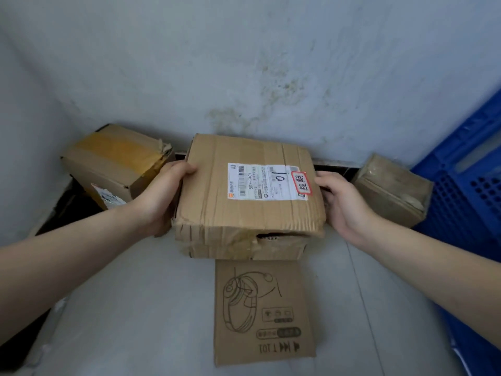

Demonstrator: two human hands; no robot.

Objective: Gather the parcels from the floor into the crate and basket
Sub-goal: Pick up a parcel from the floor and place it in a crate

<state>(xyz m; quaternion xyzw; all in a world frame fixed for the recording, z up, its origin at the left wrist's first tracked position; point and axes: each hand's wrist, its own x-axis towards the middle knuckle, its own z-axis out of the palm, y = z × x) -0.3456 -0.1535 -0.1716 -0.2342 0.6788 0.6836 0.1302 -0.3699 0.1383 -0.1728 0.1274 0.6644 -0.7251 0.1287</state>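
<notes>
Dim, soft light; wide-angle edge distortion.

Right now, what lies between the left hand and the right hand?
The labelled cardboard parcel fills that stretch: the left hand holds its left side, the right hand its right side. The head view shows this.

Back wall [244, 50]: pale grey-blue plaster w/ yellow-brown blotchy stains [273, 85] across its centre & right part. A 2nd wall [24, 131], same colour, closes the left side; the 2 meet in a soft corner at upper left. A dark skirting strip [333, 162] runs along the back wall's base, & a dark band [63, 206] follows the left wall's foot. Floor [135, 308]: pale grey, smooth, slightly glossy. 1 thin joint line [360, 294] crosses its right part toward the back wall. Light is soft, even, cool.
</notes>
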